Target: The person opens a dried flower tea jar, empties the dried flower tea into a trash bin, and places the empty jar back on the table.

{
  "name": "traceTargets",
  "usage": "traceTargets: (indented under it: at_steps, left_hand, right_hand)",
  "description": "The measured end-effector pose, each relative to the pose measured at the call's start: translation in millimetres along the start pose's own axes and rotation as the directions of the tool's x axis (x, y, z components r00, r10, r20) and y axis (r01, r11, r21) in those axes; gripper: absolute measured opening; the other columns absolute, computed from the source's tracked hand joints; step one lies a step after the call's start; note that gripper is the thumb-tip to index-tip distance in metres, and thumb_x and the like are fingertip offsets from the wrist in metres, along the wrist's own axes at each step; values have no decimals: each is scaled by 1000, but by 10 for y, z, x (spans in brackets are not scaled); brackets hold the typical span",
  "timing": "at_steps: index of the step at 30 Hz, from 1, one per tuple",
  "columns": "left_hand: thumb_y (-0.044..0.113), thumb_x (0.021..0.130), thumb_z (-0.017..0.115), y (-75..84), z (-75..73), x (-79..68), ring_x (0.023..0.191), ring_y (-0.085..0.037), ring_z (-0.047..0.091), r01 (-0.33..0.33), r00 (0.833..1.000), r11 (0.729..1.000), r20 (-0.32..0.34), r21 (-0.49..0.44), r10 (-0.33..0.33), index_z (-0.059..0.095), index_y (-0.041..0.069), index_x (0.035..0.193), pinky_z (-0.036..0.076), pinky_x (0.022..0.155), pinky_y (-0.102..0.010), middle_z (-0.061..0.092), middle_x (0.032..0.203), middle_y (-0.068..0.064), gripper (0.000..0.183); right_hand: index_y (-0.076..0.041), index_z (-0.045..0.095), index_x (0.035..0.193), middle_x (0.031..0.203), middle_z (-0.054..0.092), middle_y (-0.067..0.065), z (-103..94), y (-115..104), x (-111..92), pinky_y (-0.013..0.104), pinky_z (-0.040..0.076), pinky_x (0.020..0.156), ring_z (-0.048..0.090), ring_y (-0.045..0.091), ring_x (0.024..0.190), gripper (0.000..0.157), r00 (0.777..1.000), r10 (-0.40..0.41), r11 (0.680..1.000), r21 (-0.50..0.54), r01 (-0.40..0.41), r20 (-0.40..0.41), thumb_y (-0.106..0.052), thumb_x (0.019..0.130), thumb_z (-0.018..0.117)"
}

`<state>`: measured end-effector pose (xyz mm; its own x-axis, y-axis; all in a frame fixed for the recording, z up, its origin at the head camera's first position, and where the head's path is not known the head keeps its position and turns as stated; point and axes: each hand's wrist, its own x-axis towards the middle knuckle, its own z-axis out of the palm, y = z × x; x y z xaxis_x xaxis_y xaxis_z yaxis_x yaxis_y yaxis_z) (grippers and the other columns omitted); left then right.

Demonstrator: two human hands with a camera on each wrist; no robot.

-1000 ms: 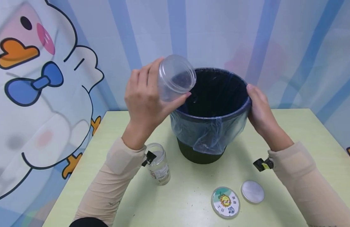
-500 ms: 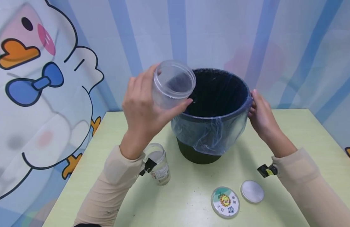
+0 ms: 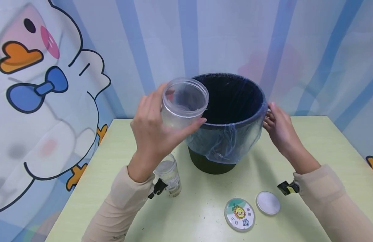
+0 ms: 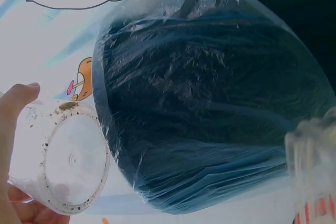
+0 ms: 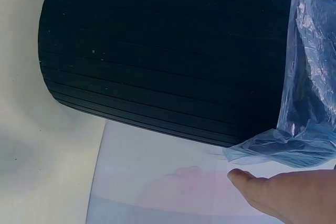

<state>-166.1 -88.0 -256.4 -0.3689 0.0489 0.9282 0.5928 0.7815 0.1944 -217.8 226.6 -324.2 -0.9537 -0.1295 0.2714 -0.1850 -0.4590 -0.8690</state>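
My left hand [image 3: 156, 126] grips a clear plastic jar [image 3: 184, 101], its uncapped mouth tilted up beside the left rim of the bin. The left wrist view shows the jar's base [image 4: 76, 161] edged with dark specks and a brownish patch. A black trash bin [image 3: 230, 95] stands upright, lined with a translucent bluish bag [image 3: 231, 141] folded over its rim. My right hand [image 3: 281, 131] is at the bin's right rim, fingertips close to the bag and fingers loosely bent. In the right wrist view, one straight digit [image 5: 252, 182] sits just apart from the bag.
A second clear jar [image 3: 172, 179] with a label stands uncapped on the pale table [image 3: 192, 218], below my left wrist. Two round lids lie at the front: a printed lid [image 3: 239, 215] and a smaller plain silvery lid [image 3: 268, 203]. Dark specks dot the table. A cartoon curtain hangs behind.
The left hand has lowered the jar and turned its mouth from facing the bin to facing upward. The right hand has slid down and outward, loosening from the rim.
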Motion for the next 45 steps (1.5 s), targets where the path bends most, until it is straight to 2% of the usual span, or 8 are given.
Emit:
traceTargets:
  at_steps: [4,7,11,14,22,29,36,45]
  left_hand:
    - [69,64,79,-4,-23,-48,79,-22,53,20,1000,1000,7,-17,-20,62,6,128,44,58,-34,70,105,-3,91]
    - [66,64,80,3,-54,-79,79,-21,51,39,999,998,4,-47,-39,63,6,128,42,60,-33,70,105,-2,90]
    - [63,64,82,23,-96,-132,83,-19,53,61,998,994,11,-91,-61,63,6,127,44,64,-32,70,108,-1,87]
    - [63,66,80,45,-117,-190,88,-19,56,75,997,990,33,-120,-72,62,7,129,46,66,-32,69,110,-2,85]
    - [67,69,77,95,-160,-382,97,-18,60,119,992,977,63,-178,-109,60,8,131,49,68,-34,69,110,-3,87]
    - [65,68,79,122,-169,-564,101,-16,62,159,983,966,121,-203,-137,60,8,130,52,69,-34,68,114,-1,87]
    - [62,65,84,147,-145,-771,101,-14,62,210,968,951,182,-228,-170,60,8,129,53,69,-33,68,113,0,87]
    - [58,63,87,218,-122,-957,104,-15,60,270,936,933,294,-238,-196,56,10,134,54,77,-34,65,121,2,91]
  right_hand:
    - [-6,41,129,112,67,-2,-30,26,-40,21,47,91,61,8,107,32,999,26,999,-33,-27,-19,-29,107,44]
    - [-2,31,142,121,61,-2,-63,42,-80,24,43,100,56,9,116,47,997,67,992,-101,-71,-39,-32,108,41]
    - [4,7,155,151,34,22,-100,56,-122,31,28,114,37,20,139,70,990,132,973,-183,-141,-56,-38,108,36]
    - [4,5,156,158,16,28,-121,65,-145,33,24,116,30,24,144,72,985,158,965,-201,-169,-71,-39,108,36]
    - [2,18,151,136,47,8,-181,111,-221,29,33,112,53,4,120,62,988,146,969,-195,-152,-45,-37,107,39]
    - [-9,37,135,116,62,-10,-205,141,-271,21,44,99,58,3,112,35,992,124,975,-181,-128,-34,-31,108,40]
    - [9,6,154,136,44,7,-261,136,-327,31,29,114,53,2,118,70,987,157,954,-253,-161,-36,-34,108,39]
    - [10,8,153,120,57,-11,-327,144,-395,24,38,107,56,0,113,68,989,148,955,-257,-145,-9,-30,109,39]
